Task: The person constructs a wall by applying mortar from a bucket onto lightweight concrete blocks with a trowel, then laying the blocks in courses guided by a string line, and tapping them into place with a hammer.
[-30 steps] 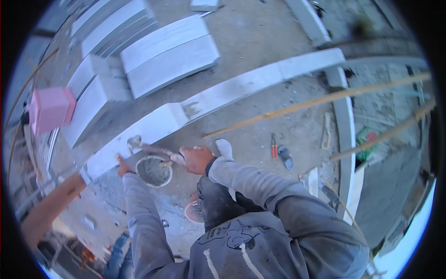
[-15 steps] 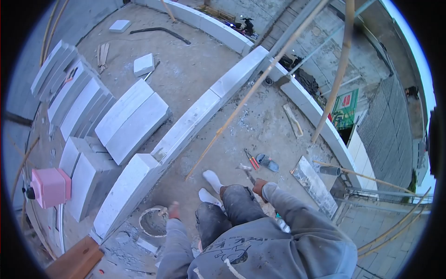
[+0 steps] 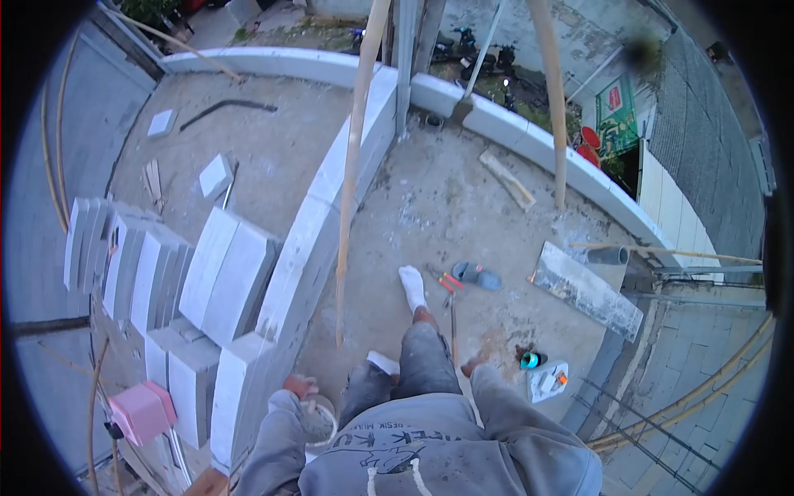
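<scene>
My left hand (image 3: 300, 386) hovers at the rim of a round bucket (image 3: 331, 420), with its fingers loosely apart and nothing visible in them. The bucket is partly hidden by my sleeve and body. Low beside my right thigh is my right hand (image 3: 471, 367), its fingers mostly hidden. Close to it is the lower end of a long thin tool handle (image 3: 453, 331); whether the hand touches it I cannot make out. Beyond the tool lie red-handled pliers (image 3: 450, 282) and a dark slipper (image 3: 477, 276). A teal-and-black object (image 3: 532, 360) stands right of that hand.
A low white block wall (image 3: 308, 240) runs along my left, with stacked white blocks (image 3: 227, 269) behind it. A pink container (image 3: 142, 412) stands at the left. A bamboo pole (image 3: 351, 198) rises ahead. A mortar-stained board (image 3: 585, 289) lies at the right.
The view has turned and shifted. My right hand has drawn back toward my body, showing more of the tool handle. My left hand stays near the bucket, less blurred now.
</scene>
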{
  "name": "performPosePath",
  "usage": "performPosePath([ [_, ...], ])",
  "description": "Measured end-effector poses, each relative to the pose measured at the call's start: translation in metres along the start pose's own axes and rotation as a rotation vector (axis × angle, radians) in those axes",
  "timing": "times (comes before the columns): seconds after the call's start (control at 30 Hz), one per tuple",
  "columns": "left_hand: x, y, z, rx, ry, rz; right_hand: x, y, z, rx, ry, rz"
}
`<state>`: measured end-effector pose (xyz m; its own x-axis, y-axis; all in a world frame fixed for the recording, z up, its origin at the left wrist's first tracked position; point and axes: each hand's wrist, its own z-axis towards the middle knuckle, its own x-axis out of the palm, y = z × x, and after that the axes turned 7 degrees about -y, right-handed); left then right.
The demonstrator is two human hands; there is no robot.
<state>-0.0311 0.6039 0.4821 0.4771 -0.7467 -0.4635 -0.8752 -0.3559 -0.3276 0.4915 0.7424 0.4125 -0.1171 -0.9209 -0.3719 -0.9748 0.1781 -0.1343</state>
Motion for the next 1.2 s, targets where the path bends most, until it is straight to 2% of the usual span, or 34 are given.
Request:
performPosePath([
  [0.03, -0.023, -0.004, 0.038, 0.004, -0.107, -0.195, 0.044, -0.046, 0.042, -0.008, -0.031, 0.01],
  [0.07, -0.048, -0.029, 0.063, 0.037, -0.276, -0.231, 0.052, -0.045, 0.092, -0.286, 0.071, -0.249],
  [0.1, -0.067, -0.066, 0.084, 0.061, -0.43, -0.272, 0.019, -0.063, 0.064, -0.289, 0.067, -0.244],
  [0.13, -0.098, -0.105, 0.101, 0.062, -0.314, -0.339, -0.031, -0.048, 0.041, -0.294, 0.034, -0.282],
  [0.17, -0.129, -0.145, 0.12, 0.07, -0.209, -0.408, -0.117, -0.009, 0.006, -0.3, -0.013, -0.323],
  [0.23, -0.151, -0.211, 0.144, 0.119, -0.404, -0.545, -0.159, -0.022, 0.096, -0.359, -0.118, -0.399],
  [0.27, -0.159, -0.244, 0.15, 0.128, -0.429, -0.661, -0.219, -0.009, 0.091, -0.464, -0.188, -0.53],
  [0.3, -0.163, -0.271, 0.153, 0.133, -0.449, -0.778, -0.262, 0.008, 0.102, -0.148, -0.233, 0.024],
  [0.33, -0.162, -0.29, 0.157, 0.132, -0.449, -0.784, -0.336, 0.033, 0.051, -0.292, -0.405, -0.155],
  [0.4, -0.16, -0.313, 0.167, 0.187, -0.328, -0.743, -0.412, 0.058, 0.062, -0.331, -0.609, 0.049],
  [0.43, -0.159, -0.314, 0.173, 0.182, -0.321, -0.742, -0.44, 0.072, 0.069, -0.423, -0.742, 0.172],
  [0.47, -0.157, -0.312, 0.179, 0.183, -0.263, -0.766, -0.469, 0.087, 0.086, -0.481, -0.726, 0.279],
  [0.53, -0.175, -0.315, 0.202, 0.19, -0.221, -0.795, -0.509, 0.129, 0.073, -0.576, -0.934, 0.27],
  [0.6, -0.211, -0.32, 0.205, 0.04, -0.292, -0.692, -0.533, 0.167, 0.077, -0.605, -0.699, 0.462],
  [0.63, -0.218, -0.318, 0.216, -0.013, -0.312, -0.682, -0.537, 0.183, 0.079, -0.621, -0.687, 0.44],
  [0.7, -0.214, -0.307, 0.234, -0.065, -0.367, -0.672, -0.544, 0.208, 0.076, -0.693, -0.571, -0.141],
  [0.77, -0.231, -0.306, 0.258, -0.118, -0.46, -0.688, -0.546, 0.232, 0.129, -0.996, -0.448, -0.856],
  [0.8, -0.235, -0.311, 0.263, -0.108, -0.517, -0.764, -0.519, 0.23, 0.251, -0.889, -0.393, -0.444],
  [0.83, -0.237, -0.316, 0.27, -0.113, -0.595, -0.845, -0.542, 0.239, 0.206, -0.709, -0.447, -0.386],
  [0.87, -0.252, -0.327, 0.27, -0.22, -0.667, -0.813, -0.561, 0.244, 0.168, -0.78, -0.356, -0.343],
  [0.9, -0.261, -0.345, 0.263, -0.357, -0.699, -0.803, -0.571, 0.24, 0.176, -0.837, -0.28, -0.403],
  [0.93, -0.249, -0.359, 0.268, -0.423, -0.811, -1.016, -0.589, 0.238, 0.175, -1.045, -0.268, -0.819],
  [0.97, -0.249, -0.376, 0.27, -0.388, -0.843, -1.118, -0.606, 0.229, 0.185, -1.258, -0.348, -1.096],
  [1.0, -0.251, -0.394, 0.254, -0.36, -0.88, -1.083, -0.625, 0.23, 0.195, -1.481, -0.379, -1.115],
  [1.03, -0.2, -0.401, 0.319, -0.575, -0.965, -1.249, -0.635, 0.236, 0.224, -1.293, -0.212, -0.941],
  [1.07, -0.211, -0.428, 0.283, -0.603, -0.89, -1.275, -0.645, 0.232, 0.223, -1.117, -0.245, -0.819],
  [1.1, -0.217, -0.444, 0.238, -0.492, -0.919, -1.377, -0.657, 0.239, 0.213, -1.438, -0.228, -1.717],
  [1.13, -0.191, -0.45, 0.249, -0.598, -0.933, -1.403, -0.658, 0.244, 0.216, -1.475, -0.191, -1.913],
  [1.17, -0.17, -0.457, 0.239, -0.673, -0.952, -1.457, -0.67, 0.246, 0.257, -1.5, -0.061, -1.685],
  [1.2, -0.146, -0.461, 0.23, -0.733, -0.968, -1.51, -0.653, 0.266, 0.27, -1.523, -0.043, -1.724],
])
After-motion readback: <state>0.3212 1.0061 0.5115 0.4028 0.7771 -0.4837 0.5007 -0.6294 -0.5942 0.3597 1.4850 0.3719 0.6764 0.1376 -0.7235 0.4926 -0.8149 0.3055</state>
